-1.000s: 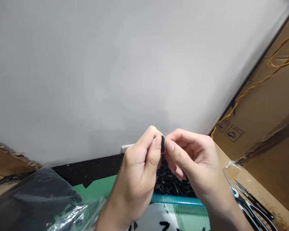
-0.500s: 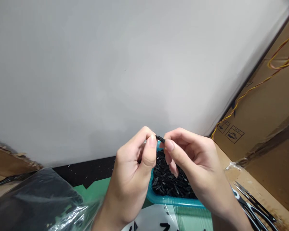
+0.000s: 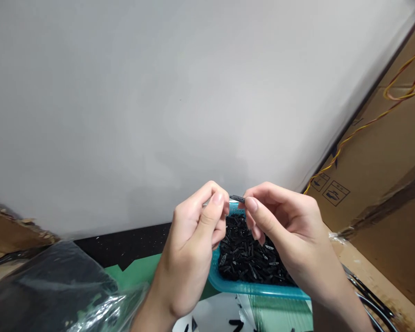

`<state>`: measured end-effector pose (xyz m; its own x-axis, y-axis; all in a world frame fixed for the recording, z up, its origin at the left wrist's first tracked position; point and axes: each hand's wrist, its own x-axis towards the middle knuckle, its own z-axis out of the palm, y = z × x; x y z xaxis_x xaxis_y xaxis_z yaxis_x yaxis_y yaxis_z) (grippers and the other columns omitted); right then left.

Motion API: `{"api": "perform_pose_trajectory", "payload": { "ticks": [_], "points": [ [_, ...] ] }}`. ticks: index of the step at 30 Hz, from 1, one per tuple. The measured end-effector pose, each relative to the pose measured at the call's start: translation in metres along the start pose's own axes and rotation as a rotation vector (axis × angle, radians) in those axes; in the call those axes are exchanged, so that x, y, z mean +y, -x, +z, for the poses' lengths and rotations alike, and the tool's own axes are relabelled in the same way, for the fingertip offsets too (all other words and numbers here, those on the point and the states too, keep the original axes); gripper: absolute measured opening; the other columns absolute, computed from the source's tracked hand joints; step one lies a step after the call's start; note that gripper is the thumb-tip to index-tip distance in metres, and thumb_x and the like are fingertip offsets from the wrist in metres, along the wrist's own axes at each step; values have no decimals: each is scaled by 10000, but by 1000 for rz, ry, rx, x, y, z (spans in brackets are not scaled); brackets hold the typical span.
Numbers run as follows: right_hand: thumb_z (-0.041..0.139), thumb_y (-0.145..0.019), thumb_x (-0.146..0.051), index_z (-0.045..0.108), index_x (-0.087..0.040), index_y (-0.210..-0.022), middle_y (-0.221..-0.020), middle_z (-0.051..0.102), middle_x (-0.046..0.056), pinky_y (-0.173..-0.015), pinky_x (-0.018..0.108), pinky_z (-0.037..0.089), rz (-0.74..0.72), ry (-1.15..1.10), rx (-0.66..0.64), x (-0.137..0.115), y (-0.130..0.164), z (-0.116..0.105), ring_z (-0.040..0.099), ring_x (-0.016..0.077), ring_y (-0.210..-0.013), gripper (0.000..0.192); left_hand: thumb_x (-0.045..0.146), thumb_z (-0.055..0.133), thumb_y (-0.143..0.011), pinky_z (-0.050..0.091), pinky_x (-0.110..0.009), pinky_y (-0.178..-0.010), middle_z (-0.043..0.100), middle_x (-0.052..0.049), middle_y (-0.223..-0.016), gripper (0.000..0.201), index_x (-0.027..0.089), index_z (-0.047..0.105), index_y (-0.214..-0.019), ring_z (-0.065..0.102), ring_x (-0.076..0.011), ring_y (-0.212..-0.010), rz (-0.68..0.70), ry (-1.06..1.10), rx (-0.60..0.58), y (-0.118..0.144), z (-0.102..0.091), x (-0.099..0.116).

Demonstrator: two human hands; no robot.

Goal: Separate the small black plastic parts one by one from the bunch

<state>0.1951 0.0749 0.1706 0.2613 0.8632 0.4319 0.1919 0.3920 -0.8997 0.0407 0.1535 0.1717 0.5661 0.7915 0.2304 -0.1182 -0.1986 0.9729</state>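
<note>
Between the thumb and forefinger of my right hand [image 3: 287,230] is a small, slim black plastic piece [image 3: 237,198], its free end pointing left. My left hand [image 3: 197,244] is closed beside it, thumb pressed on the curled forefinger; what it pinches, if anything, is hidden. A narrow gap separates the piece from the left fingertips. Below both hands stands a blue plastic basket [image 3: 256,289], filled with many similar black pieces [image 3: 249,258]. My right hand covers part of its right side.
Loose black pieces [image 3: 235,324] lie on a white sheet [image 3: 214,313] in front. A clear plastic bag [image 3: 55,286] is at left, over a green mat [image 3: 134,272]. Scissors [image 3: 373,304] and tweezers [image 3: 370,288] lie at right near a cardboard box [image 3: 383,184] and twisted wires [image 3: 359,127].
My right hand has moved right with the black piece, whose left end has come away from my left fingertips. My left fingers have curled in more, and that hand has shifted slightly right.
</note>
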Motion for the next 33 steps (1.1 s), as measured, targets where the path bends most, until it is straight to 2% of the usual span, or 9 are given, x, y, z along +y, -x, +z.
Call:
{"api": "perform_pose_trajectory", "payload": {
  "ticks": [11, 13, 15, 17, 19, 22, 26, 29, 33],
  "points": [
    [666, -1130, -348, 748, -242, -897, -750, 648, -55, -619, 222, 467, 22, 86, -20, -3, 0, 0, 562, 100, -673, 269, 570, 518, -1143, 221, -224, -482, 326, 91, -556, 417, 241, 586, -895, 209, -107, -524, -53, 66, 43, -1, 3, 5],
    [650, -1128, -364, 724, -235, -858, -731, 641, -49, -616, 238, 461, 25, 149, 17, 0, -1, -1, 564, 111, -671, 309, 610, 502, -1131, 204, -219, -472, 337, 97, -549, 409, 250, 586, -954, 215, -104, -509, -86, 86, 34, -2, 3, 5],
    [655, -1109, -377, 714, -232, -834, -703, 636, -45, -602, 260, 445, 28, 271, 106, 4, -3, -2, 560, 121, -651, 317, 681, 449, -1116, 179, -214, -462, 364, 101, -565, 432, 269, 567, -1063, 218, -104, -499, -138, 110, -1, -3, 2, 4],
    [682, -1076, -371, 738, -236, -877, -678, 638, -48, -577, 279, 416, 43, 418, 208, 8, -4, -4, 536, 128, -612, 247, 761, 362, -1097, 145, -211, -457, 399, 100, -601, 508, 286, 524, -1174, 205, -103, -498, -185, 135, -41, -4, 2, 4],
    [712, -1046, -353, 766, -243, -966, -671, 643, -58, -559, 287, 394, 57, 488, 247, 10, -4, -3, 510, 130, -585, 147, 813, 286, -1078, 120, -212, -460, 433, 95, -640, 583, 295, 484, -1259, 184, -98, -500, -217, 151, -53, -4, 2, 3],
    [735, -1025, -290, 772, -255, -978, -683, 653, -69, -554, 282, 380, 51, 388, 120, 7, -3, 1, 496, 126, -589, 69, 862, 277, -1052, 133, -204, -453, 495, 75, -695, 655, 310, 450, -1358, 233, -103, -501, -221, 156, -6, -5, 2, 2],
    [723, -1022, -155, 776, -249, -870, -726, 664, -69, -587, 273, 378, 47, 219, -171, 0, -1, 10, 503, 108, -625, 187, 897, 303, -1031, 201, -183, -431, 557, 45, -727, 713, 336, 431, -1452, 430, -147, -535, -201, 143, 61, -4, 1, 0],
    [749, -1019, -148, 792, -246, -859, -696, 597, -72, -592, 282, 357, 44, 214, -250, 0, 0, 16, 466, 107, -614, 193, 909, 270, -1027, 216, -191, -406, 573, 46, -713, 728, 365, 412, -1489, 528, -175, -525, -177, 98, 73, -2, 3, -1],
    [713, -1012, -84, 762, -235, -825, -676, 534, -75, -590, 292, 325, 40, 247, -299, 1, 0, 19, 416, 107, -605, 245, 921, 254, -1025, 245, -232, -394, 541, 65, -694, 724, 375, 440, -1463, 505, -164, -459, -159, 31, 131, 2, 11, 1]
  ]
}}
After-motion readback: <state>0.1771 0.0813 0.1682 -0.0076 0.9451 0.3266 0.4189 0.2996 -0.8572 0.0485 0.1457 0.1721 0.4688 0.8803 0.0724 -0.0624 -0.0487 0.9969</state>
